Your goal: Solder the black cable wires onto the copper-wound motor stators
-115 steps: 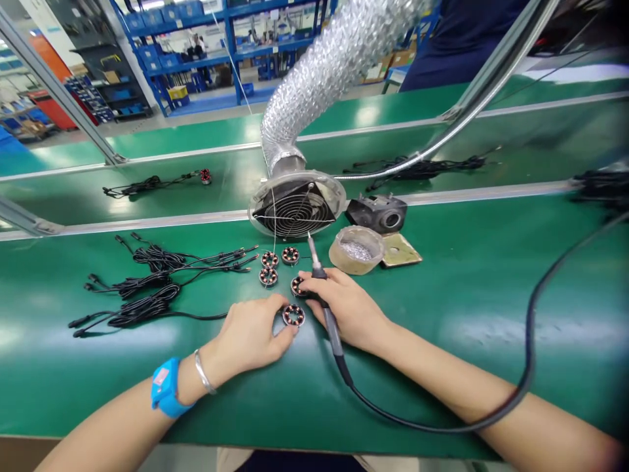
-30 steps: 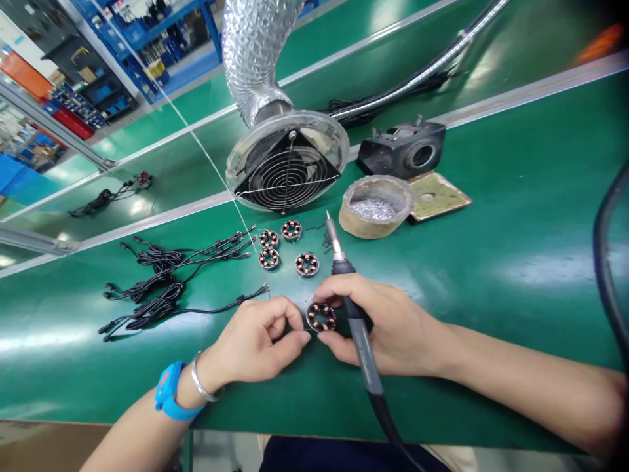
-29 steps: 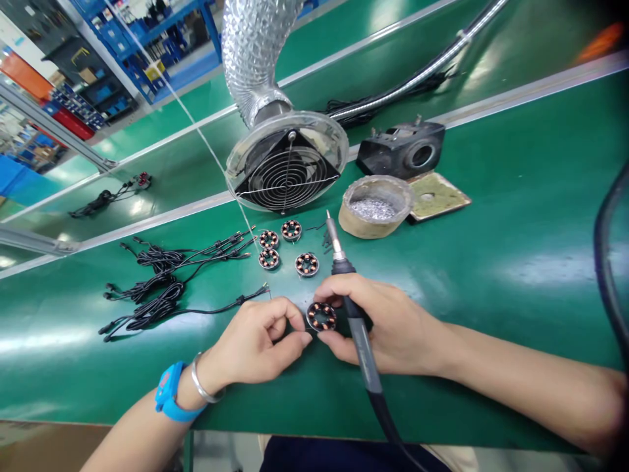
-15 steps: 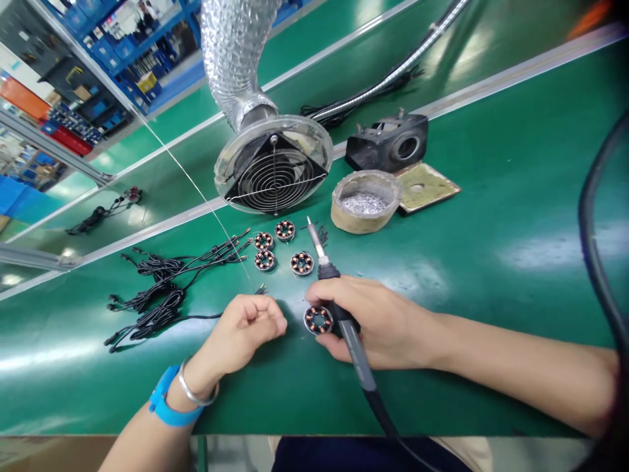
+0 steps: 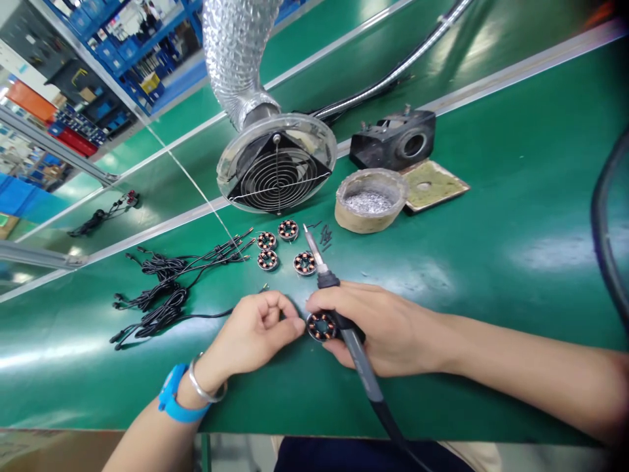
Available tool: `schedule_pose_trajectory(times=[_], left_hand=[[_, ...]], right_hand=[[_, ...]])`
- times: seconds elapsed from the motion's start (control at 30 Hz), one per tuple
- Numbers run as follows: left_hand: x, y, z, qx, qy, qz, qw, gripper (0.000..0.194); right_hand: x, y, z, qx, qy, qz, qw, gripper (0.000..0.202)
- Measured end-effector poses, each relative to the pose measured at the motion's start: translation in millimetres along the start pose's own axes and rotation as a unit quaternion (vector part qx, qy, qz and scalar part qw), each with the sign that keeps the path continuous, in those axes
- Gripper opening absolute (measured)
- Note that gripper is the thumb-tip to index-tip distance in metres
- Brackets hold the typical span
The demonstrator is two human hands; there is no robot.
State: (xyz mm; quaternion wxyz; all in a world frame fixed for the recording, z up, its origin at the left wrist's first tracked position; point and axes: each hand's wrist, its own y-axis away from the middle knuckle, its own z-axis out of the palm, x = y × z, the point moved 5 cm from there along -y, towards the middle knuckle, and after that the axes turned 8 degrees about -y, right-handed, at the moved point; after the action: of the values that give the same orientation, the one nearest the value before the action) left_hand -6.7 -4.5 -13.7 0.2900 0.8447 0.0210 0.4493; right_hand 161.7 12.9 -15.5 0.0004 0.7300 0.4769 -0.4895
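My right hand (image 5: 388,328) is wrapped round a soldering iron (image 5: 361,364), whose tip points up and away over the table. Between its thumb and fingers it also holds a small round coil (image 5: 322,326) with copper windings. My left hand (image 5: 265,331) is closed, its fingertips at the coil's left edge; whatever they pinch, if anything, is too small to tell. Beyond the hands lie several similar coils (image 5: 304,263). A black cable (image 5: 209,316) runs behind my left hand, its wire ends showing past the knuckles.
Bundles of black cables (image 5: 164,295) lie at the left. A round fume fan (image 5: 278,167) on a silver duct (image 5: 240,59) stands behind the coils. Right of it are a bowl of metal bits (image 5: 371,203), a square sponge tray (image 5: 435,183) and a black holder (image 5: 393,141).
My left hand has moved right, up to the coil held in my right hand. The right hand keeps its hold on iron and coil. The view has shifted slightly.
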Motion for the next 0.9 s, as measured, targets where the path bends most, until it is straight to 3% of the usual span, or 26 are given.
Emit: schedule_pose_trajectory(times=[0.1,0.2,0.27,0.3,0.37,0.47,0.5,0.57,0.73,0.9], left_hand=[[-0.2,-1.5,11.6,-0.003,-0.031,0.002,1.0,0.031],[1.8,-2.9,16.6,-0.031,0.068,-0.006,0.997,0.038],[6.1,0.0,8.6,-0.043,0.098,0.004,0.994,0.039],[8.1,2.7,0.2,-0.033,0.073,0.011,0.997,0.037],[8.8,9.2,-23.3,0.032,-0.073,0.008,0.997,0.028],[5.0,15.3,-56.2,0.125,-0.34,-0.021,0.932,0.019],[2.3,14.9,-61.9,0.129,-0.39,-0.028,0.911,0.019],[-2.4,12.2,-64.7,0.108,-0.421,-0.024,0.901,0.016],[8.8,15.3,-35.8,0.051,-0.276,0.052,0.958,0.015],[22.1,22.5,-1.3,0.108,-0.196,0.111,0.968,0.019]], right_hand=[[-0.8,2.3,2.3,-0.012,-0.003,-0.003,1.0,0.034],[0.7,5.4,4.8,-0.022,-0.006,0.003,1.0,0.036],[3.5,6.5,5.1,-0.022,-0.003,0.009,1.0,0.036],[4.9,6.6,4.3,-0.015,0.001,0.008,1.0,0.035],[7.9,6.0,0.4,0.007,0.01,0.002,1.0,0.036],[14.0,4.6,-8.1,0.031,0.036,0.001,0.999,0.041],[16.0,4.0,-10.9,0.031,0.049,0.003,0.998,0.041],[18.0,2.7,-16.1,0.027,0.078,0.004,0.997,0.041],[1.5,-2.4,-25.3,0.077,0.084,-0.002,0.993,0.035],[-17.1,-10.6,-19.6,0.104,-0.065,0.053,0.991,0.027]])
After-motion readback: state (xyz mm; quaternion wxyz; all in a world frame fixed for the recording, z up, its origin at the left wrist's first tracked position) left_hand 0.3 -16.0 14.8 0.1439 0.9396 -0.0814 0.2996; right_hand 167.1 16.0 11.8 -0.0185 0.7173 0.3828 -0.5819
